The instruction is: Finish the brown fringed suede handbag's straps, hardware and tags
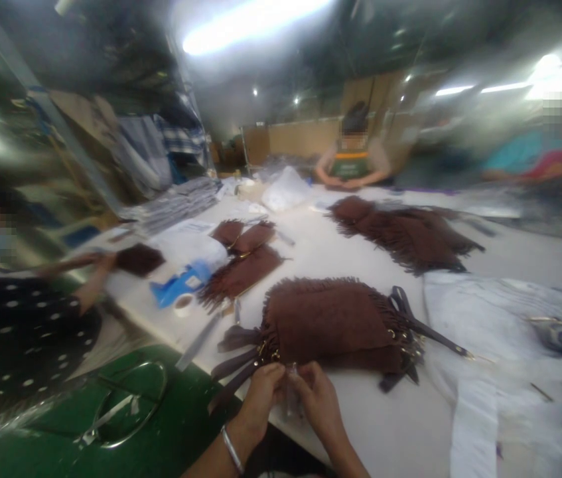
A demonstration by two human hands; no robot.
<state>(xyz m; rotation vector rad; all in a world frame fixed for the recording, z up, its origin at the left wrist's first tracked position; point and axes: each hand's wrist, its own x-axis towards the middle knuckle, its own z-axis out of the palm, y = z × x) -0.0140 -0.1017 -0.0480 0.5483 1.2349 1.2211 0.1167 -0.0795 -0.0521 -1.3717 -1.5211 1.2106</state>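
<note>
My left hand (pixel 262 397), with a silvery bangle on its wrist, is closed in a pinch at the near edge of the table. Close beside it, my right hand (pixel 319 400) is pinched too. Between them is a small see-through plastic piece (pixel 291 393), blurred, which the fingers of both hands grip. Just beyond my fingertips lies a brown fringed bag (pixel 333 322) with gold-coloured rings at its sides. Dark straps (pixel 235 372) trail from its left side, and another dark strap (pixel 434 334) with a metal clip stretches to the right.
More brown fringed pieces (pixel 248 269) lie left of centre, and a brown pile (pixel 410 236) is farther back. A blue packet (pixel 178 287), a tape roll (pixel 187 305) and white plastic sheeting (pixel 499 325) are on the table. Co-workers sit left, opposite and far right. A stool (pixel 131 405) stands lower left.
</note>
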